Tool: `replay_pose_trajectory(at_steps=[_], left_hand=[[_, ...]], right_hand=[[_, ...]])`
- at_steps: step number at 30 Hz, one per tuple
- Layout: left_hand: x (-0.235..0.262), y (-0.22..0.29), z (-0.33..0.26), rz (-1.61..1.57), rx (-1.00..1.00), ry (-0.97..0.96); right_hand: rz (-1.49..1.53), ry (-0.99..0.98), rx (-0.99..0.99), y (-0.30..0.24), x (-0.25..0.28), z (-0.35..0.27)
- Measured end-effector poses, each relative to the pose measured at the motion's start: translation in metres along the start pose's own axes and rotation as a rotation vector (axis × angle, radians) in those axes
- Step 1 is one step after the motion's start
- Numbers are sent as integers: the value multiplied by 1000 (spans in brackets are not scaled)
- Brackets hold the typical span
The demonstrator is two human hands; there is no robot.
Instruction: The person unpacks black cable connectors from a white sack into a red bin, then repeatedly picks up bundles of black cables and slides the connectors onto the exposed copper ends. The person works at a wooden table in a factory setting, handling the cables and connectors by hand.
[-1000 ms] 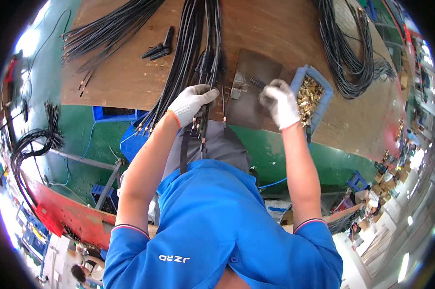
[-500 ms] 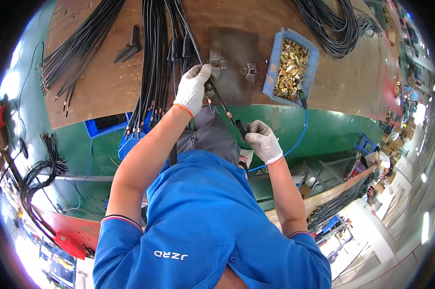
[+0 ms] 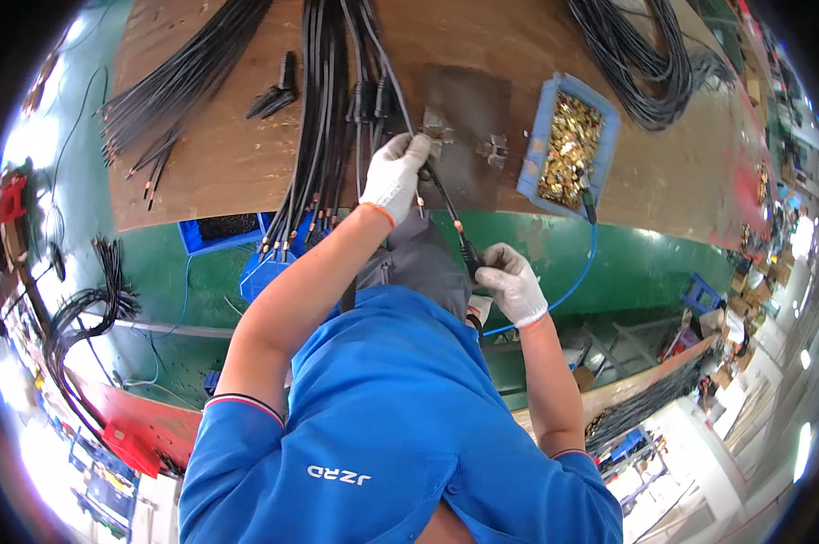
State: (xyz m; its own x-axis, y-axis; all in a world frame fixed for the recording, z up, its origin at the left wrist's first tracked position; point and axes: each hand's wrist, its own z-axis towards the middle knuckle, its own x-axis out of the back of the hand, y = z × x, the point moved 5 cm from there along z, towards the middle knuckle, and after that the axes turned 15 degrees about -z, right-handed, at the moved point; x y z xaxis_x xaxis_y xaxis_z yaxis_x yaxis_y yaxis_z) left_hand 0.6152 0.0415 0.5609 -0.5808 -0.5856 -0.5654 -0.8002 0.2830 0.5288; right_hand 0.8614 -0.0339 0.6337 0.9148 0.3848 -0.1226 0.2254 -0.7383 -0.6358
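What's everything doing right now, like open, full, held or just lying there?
Left grip: closed on a black cable.
Right grip: closed on a black sleeve.
Black cable: held, copper-coloured band showing.
Blue bin: open, well filled with gold-coloured pieces.
Loose black parts: lying on the table.
Upper-right cables: looped, unheld.

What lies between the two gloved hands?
In the head view, a black cable runs from the left hand, with a coppery band near its end, toward the black sleeve in the right hand. Whether it goes in, I can't tell.
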Motion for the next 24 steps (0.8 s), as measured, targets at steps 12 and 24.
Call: replay_pose_trajectory(at_steps=[12, 24], left_hand=[[12, 17, -9, 171, 163, 31], [89, 79, -29, 865, -549, 392]], right_hand=[[-435, -39, 27, -11, -40, 57], [-998, 157, 350, -131, -109, 217]])
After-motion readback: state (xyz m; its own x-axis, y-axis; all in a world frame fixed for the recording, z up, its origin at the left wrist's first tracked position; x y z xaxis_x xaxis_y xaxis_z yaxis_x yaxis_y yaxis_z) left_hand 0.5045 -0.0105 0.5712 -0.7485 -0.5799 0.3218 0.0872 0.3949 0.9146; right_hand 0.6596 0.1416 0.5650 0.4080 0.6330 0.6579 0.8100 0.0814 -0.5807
